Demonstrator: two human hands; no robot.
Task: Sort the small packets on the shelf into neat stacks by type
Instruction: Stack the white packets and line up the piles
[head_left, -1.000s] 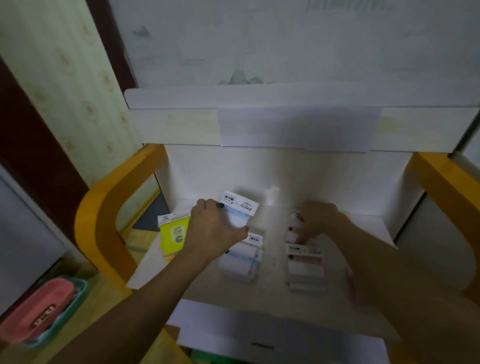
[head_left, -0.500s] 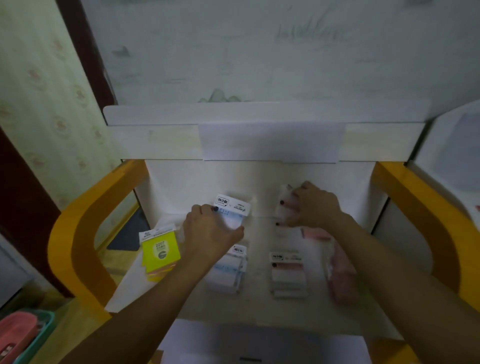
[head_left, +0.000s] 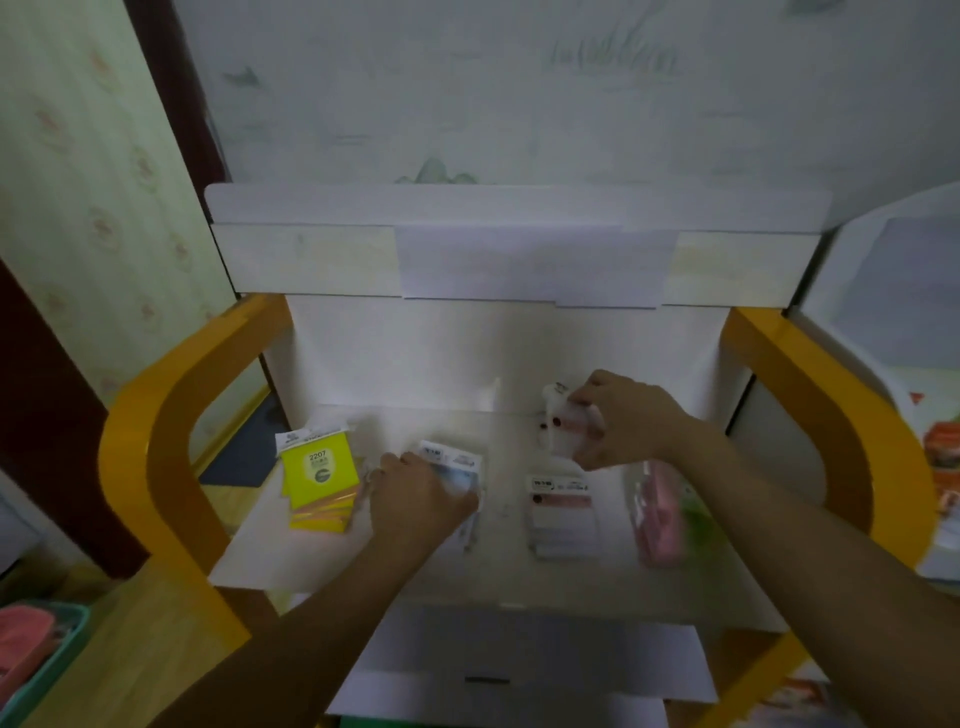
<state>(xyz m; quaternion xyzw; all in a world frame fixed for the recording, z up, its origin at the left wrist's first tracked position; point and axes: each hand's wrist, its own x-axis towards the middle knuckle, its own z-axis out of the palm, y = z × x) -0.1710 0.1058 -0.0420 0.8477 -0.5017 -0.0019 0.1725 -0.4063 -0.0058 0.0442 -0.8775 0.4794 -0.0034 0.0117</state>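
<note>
Left hand (head_left: 415, 493) curls its fingers over a blue-striped packet (head_left: 457, 467), pressing it onto the blue stack (head_left: 470, 525) on the white shelf (head_left: 519, 577); right hand (head_left: 623, 421) pinches a pink-striped packet (head_left: 561, 421), lifted above the shelf's back edge — tilted, blurred; below it lies the pink-striped stack (head_left: 563, 514); yellow packets (head_left: 319, 480) sit fanned just left of the left hand; a pink pile (head_left: 660, 514) rests at the right, near an orange frame (head_left: 831, 415).
</note>
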